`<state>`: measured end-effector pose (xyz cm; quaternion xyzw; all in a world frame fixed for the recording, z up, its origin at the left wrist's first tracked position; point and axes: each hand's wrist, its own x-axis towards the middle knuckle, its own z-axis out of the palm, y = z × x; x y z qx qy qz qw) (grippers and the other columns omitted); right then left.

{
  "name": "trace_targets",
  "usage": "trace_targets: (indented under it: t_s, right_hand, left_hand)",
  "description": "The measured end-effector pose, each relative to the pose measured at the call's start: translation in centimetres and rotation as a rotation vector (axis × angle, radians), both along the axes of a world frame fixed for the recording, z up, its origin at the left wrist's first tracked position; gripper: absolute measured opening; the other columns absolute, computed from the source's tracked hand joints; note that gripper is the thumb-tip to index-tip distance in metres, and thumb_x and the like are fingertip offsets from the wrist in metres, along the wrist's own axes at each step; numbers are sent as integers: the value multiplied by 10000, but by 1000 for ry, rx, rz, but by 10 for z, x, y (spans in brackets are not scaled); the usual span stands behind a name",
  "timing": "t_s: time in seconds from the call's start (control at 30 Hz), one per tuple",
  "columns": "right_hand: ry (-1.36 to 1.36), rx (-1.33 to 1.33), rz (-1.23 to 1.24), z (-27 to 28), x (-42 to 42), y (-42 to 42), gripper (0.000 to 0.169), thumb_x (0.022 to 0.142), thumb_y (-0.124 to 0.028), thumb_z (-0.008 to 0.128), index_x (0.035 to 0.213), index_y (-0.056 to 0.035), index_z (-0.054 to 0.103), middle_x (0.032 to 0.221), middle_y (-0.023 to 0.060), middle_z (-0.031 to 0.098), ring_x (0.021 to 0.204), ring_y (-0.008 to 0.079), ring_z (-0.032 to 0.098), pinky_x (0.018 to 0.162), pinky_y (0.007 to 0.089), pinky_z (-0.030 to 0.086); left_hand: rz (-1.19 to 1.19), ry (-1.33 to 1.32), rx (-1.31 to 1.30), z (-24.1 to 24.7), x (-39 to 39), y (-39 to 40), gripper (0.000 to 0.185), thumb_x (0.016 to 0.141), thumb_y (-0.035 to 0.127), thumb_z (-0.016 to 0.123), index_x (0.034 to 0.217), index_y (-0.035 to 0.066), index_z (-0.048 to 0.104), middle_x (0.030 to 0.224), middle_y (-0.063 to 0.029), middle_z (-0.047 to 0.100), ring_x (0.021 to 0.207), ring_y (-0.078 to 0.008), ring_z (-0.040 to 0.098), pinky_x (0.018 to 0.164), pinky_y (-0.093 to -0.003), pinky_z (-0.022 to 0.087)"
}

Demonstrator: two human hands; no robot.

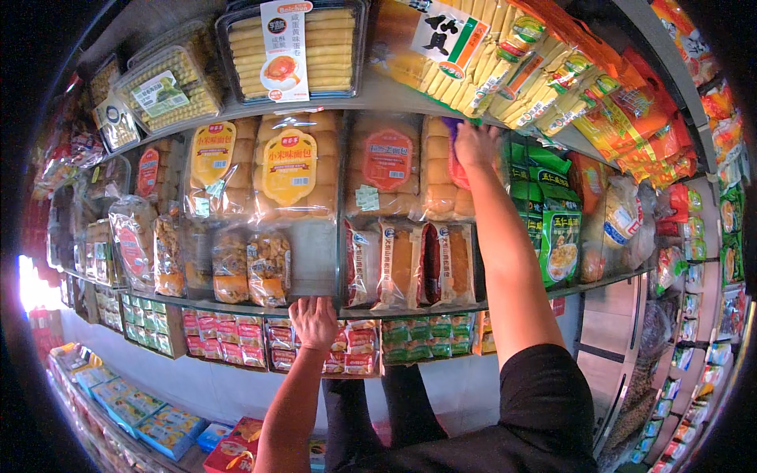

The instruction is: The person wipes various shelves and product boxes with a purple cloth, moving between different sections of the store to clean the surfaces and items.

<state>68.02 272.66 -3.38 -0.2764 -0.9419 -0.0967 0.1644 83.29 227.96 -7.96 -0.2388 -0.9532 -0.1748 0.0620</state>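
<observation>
My left hand (314,322) rests with curled fingers on the front edge of the glass shelf (236,308), left of the divider. My right hand (476,143) reaches to the back of the middle shelf and touches a bread package with a purple part (454,165); whether it grips it cannot be told. Beside it stands a bread pack with a red label (387,159). Packs of bread rolls with yellow labels (290,165) stand further left. In front lie long wrapped bread loaves (395,260) and, on the left, bagged pastries with a crumbly brown top (269,266).
Above are a tray of egg rolls (331,53) and bags of yellow sticks (467,65). Green snack bags (559,236) stand right of my forearm. Boxes of small packets (225,337) sit under the glass edge. Blue boxes (168,431) lie low on the left.
</observation>
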Motion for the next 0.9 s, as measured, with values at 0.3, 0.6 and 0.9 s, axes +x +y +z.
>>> trace_targets:
  t_s: [0.3, 0.6, 0.9]
  right_hand:
    - [-156, -29, -81, 7, 129, -53, 255, 856, -183, 474, 998, 17, 544, 1000, 218, 532, 908, 379, 543, 737, 443, 486]
    - [-57, -653, 420, -1, 58, -137, 220, 894, -223, 456, 866, -13, 518, 770, 266, 566, 722, 433, 560, 648, 519, 430]
    - [-138, -10, 312, -100, -59, -116, 528, 801, -135, 494, 1321, -128, 403, 1315, 112, 446, 1084, 361, 494, 863, 434, 455]
  left_hand:
    - [21, -9, -36, -3, 4, -5, 107, 801, 186, 513, 820, 107, 584, 857, -50, 593, 869, -240, 517, 813, -411, 352]
    - [32, -52, -46, -7, 4, -9, 109, 823, 205, 512, 822, 126, 585, 862, -39, 590, 890, -223, 513, 838, -407, 342]
    - [-5, -11, 38, 3, -5, 1, 99, 803, 175, 519, 820, 105, 587, 831, -31, 589, 874, -225, 522, 832, -408, 344]
